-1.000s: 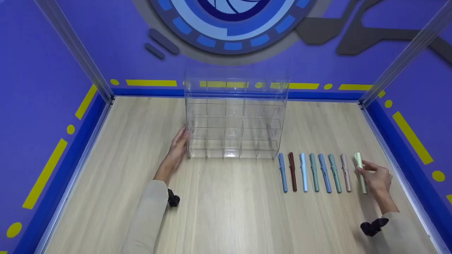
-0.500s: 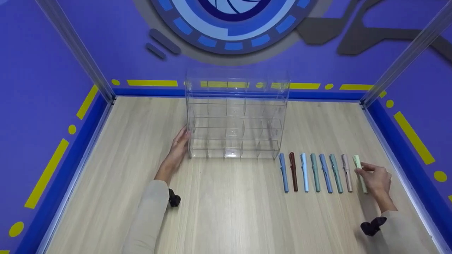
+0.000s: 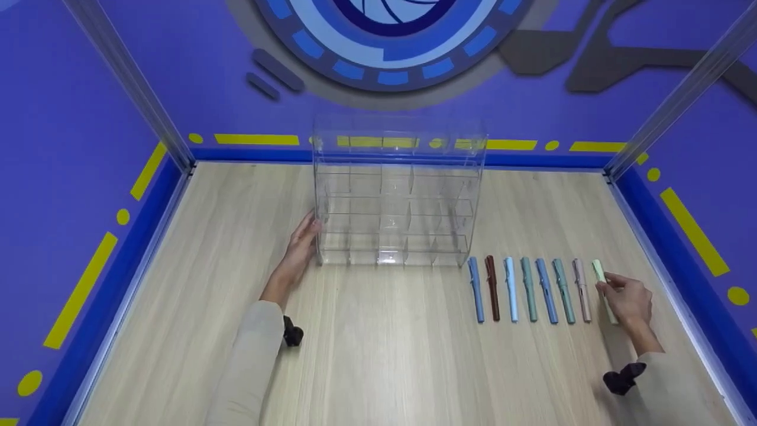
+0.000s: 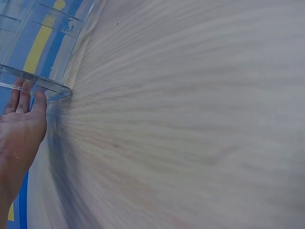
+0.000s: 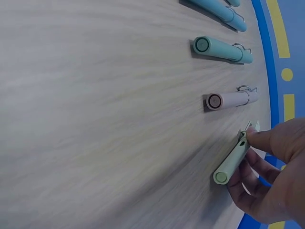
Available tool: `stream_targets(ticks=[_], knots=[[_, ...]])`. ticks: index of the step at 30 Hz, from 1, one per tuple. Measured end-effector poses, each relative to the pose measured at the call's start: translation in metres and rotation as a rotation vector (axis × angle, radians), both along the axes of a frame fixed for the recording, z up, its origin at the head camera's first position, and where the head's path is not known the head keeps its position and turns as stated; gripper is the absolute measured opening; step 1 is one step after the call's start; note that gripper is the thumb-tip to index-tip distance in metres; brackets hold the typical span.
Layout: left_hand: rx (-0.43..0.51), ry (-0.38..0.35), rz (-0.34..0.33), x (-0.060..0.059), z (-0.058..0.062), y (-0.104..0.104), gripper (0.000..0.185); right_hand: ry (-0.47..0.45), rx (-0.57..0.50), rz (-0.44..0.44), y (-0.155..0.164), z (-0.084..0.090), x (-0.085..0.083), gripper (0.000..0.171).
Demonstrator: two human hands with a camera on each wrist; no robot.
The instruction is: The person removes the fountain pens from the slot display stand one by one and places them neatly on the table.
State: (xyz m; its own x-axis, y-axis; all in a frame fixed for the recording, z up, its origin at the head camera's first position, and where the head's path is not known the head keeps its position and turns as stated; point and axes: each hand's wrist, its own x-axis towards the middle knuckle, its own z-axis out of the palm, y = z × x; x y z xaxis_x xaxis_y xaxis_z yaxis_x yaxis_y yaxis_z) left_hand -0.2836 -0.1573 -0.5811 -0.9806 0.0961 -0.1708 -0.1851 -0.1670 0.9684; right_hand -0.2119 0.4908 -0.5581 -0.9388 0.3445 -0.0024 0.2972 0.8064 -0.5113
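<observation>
A clear compartmented display rack (image 3: 393,225) stands toward the back of the wooden table. My left hand (image 3: 295,251) rests its extended fingers (image 4: 24,98) against the rack's left side. At the far right of a row of pens, my right hand (image 3: 631,302) pinches a pale green pen (image 5: 232,162) between thumb and fingers near its cap. That pen lies slightly slanted, its lower end close to the tabletop; whether it touches I cannot tell. Its nearest neighbour is a pinkish-grey pen (image 3: 582,290), apart from it.
Several more pens lie side by side: a blue one (image 3: 476,290), a dark brown one (image 3: 492,290), a light blue one (image 3: 511,290) and a teal one (image 3: 529,290) among them. Blue panels with metal corner posts (image 3: 680,89) enclose the table (image 3: 378,355).
The pale green pen's cap end has shifted slightly left and toward me, leaving the pen more slanted. My right hand moved a little with it; my left hand stays against the rack.
</observation>
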Motion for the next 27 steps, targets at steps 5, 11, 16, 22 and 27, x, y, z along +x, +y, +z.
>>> stream_targets(ticks=[5,11,16,22,27], knots=[[-0.012,-0.008,0.014,-0.0005,0.0011,-0.0002,0.067,-0.015,-0.033,0.001,-0.0002,0.0025,-0.002,0.043],[-0.026,-0.034,0.005,-0.0019,0.0014,-0.003,0.068,-0.049,-0.075,-0.004,0.001,0.0071,-0.0034,0.048],[-0.018,-0.041,-0.026,-0.0038,0.0029,-0.0076,0.07,-0.083,-0.108,0.014,-0.0001,0.0098,-0.0046,0.05],[-0.041,-0.048,-0.048,-0.0056,0.0042,-0.0095,0.069,-0.07,-0.09,0.031,-0.0002,0.0087,-0.0064,0.046],[-0.061,-0.05,-0.079,-0.0069,0.0084,-0.0097,0.07,-0.077,-0.1,0.018,0.0,0.0082,-0.0063,0.047]])
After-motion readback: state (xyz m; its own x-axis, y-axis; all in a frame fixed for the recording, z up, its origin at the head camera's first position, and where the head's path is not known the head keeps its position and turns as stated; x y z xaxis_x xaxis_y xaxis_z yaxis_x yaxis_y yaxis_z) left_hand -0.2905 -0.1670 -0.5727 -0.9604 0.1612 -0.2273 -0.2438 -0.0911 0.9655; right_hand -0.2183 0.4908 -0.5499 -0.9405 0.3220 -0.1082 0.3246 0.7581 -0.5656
